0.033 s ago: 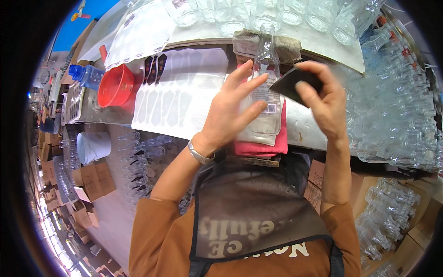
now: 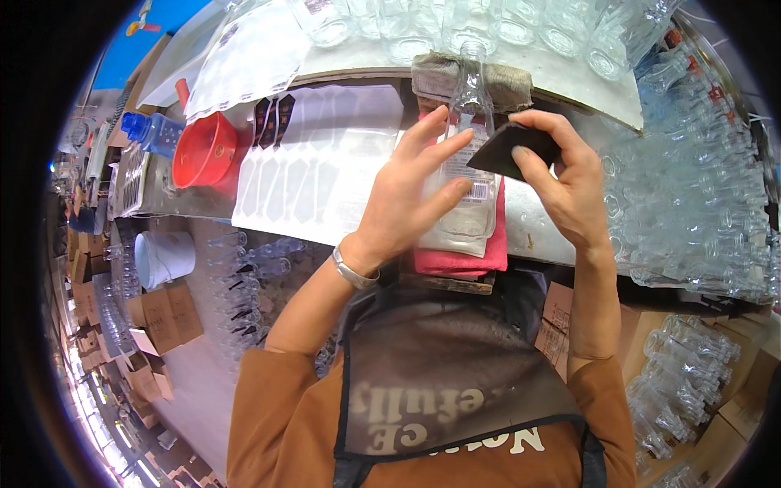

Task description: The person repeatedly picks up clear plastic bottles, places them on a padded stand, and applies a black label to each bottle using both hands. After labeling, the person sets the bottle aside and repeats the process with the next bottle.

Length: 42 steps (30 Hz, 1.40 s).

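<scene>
A clear glass bottle (image 2: 470,91) lies in the middle, its neck on a rolled grey cloth (image 2: 512,85) and its body over a pink cloth (image 2: 460,262). It bears a clear label with dark print and a barcode (image 2: 477,191). My left hand (image 2: 407,187) is open, with spread fingers reaching over the bottle's left side; whether they press on it I cannot tell. My right hand (image 2: 569,175) is closed on a thin black squeegee (image 2: 517,152), thumb on its face. The squeegee is tilted over the bottle's right side, its near corner covering part of the label.
Left of the bottle lies a white label sheet (image 2: 309,187). Beyond it are a red scoop (image 2: 205,150) and a blue-capped spray bottle (image 2: 154,134). Clear bottles (image 2: 683,187) crowd the right, with more glassware (image 2: 561,37) along the far shelf. A white bucket (image 2: 165,259) stands lower left.
My right hand has shifted slightly left, and the squeegee has turned to lie flatter over the label. My left hand and the bottle have hardly moved.
</scene>
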Motion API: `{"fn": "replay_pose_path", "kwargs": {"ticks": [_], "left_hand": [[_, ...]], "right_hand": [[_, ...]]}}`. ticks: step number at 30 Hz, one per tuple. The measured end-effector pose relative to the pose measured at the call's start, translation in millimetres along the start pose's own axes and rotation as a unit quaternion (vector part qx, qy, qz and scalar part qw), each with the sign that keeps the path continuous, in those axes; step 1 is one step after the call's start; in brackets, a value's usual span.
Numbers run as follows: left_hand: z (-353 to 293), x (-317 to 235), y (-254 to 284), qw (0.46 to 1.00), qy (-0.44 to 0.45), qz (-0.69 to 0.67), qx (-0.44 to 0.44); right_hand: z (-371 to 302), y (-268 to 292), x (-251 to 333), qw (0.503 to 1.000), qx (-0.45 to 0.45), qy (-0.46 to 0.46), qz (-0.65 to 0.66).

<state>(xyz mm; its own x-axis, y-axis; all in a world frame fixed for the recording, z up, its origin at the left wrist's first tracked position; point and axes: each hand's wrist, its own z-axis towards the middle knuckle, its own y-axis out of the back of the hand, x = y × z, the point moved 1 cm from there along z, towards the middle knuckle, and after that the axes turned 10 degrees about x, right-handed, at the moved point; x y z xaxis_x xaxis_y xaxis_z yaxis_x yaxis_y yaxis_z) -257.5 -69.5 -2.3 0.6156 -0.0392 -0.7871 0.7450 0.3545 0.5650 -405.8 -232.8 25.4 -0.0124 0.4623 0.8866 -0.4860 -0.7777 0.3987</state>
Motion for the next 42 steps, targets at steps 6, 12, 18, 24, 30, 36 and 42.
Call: {"fn": "replay_pose_path", "kwargs": {"ticks": [6,12,18,24,30,36,42], "left_hand": [[-25,-3,6,1.000,-0.006,0.001,0.025],[-47,1,-15,0.999,0.004,-0.012,-0.034],[-43,-4,-26,0.995,-0.003,-0.016,-0.101],[-43,-8,-27,0.998,-0.002,-0.022,-0.057],[-53,-5,-23,0.998,0.018,-0.045,-0.047],[-56,3,-21,0.996,0.040,-0.065,-0.037],[-56,2,-18,0.992,0.062,-0.113,-0.012]], "right_hand": [[23,6,27,0.989,0.074,0.085,-0.099],[47,6,49,0.961,0.125,0.130,-0.208],[66,-3,63,0.926,0.091,0.171,-0.323],[80,3,49,0.878,-0.021,0.220,-0.426],[39,-10,47,0.916,0.189,0.196,-0.294],[18,-18,47,0.936,0.194,0.204,-0.211],[21,-10,32,0.947,0.100,0.249,-0.176]]}}
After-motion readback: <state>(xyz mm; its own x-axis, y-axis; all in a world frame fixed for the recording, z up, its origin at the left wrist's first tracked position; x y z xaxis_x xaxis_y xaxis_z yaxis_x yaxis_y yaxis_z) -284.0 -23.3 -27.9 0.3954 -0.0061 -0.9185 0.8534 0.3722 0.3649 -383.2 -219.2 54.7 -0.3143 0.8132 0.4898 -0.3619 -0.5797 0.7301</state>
